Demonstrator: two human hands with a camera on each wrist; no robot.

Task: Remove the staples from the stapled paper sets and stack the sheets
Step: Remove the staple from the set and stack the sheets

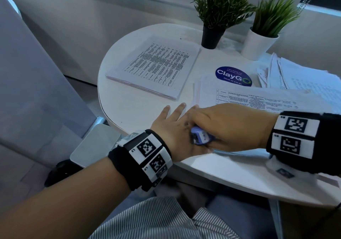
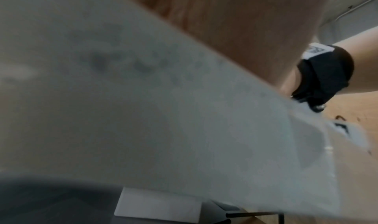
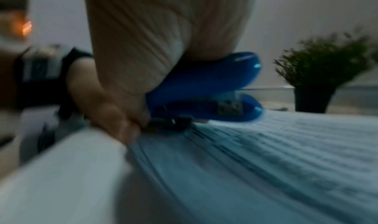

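You're seated at a round white table (image 1: 129,109) against a pale wall, grey upholstered seat to your left. At the table's far edge stand two potted plants: one in a black pot (image 1: 211,37), one in a white pot (image 1: 257,44). A blue round ClayGo sticker (image 1: 233,76) sits near the table's middle.

Toward the far-left edge lies a squared-up stack of printed sheets (image 1: 155,67), table grid facing up, well apart from your hands. By the right edge there's a loose, fanned pile of papers (image 1: 299,76). The paper set (image 1: 258,98) you're working on lies along the near-right part of the table, its near-left corner under your hands.

Your left hand (image 1: 171,128) lies flat, palm down, fingers straight & spread, pressing on the table and the set's left edge. Your right hand (image 1: 227,126) crosses over the back of the left, fingers curled round a blue stapler-style staple remover (image 1: 201,137). Right wrist view: the blue tool (image 3: 204,88) is squeezed between thumb and fingers, its dark metal tip down at the corner of the paper set (image 3: 266,154). The staple itself is too blurred to make out.

Left wrist view is mostly blurred paper (image 2: 143,114), w/ your right wrist's black band (image 2: 325,75) beyond it.
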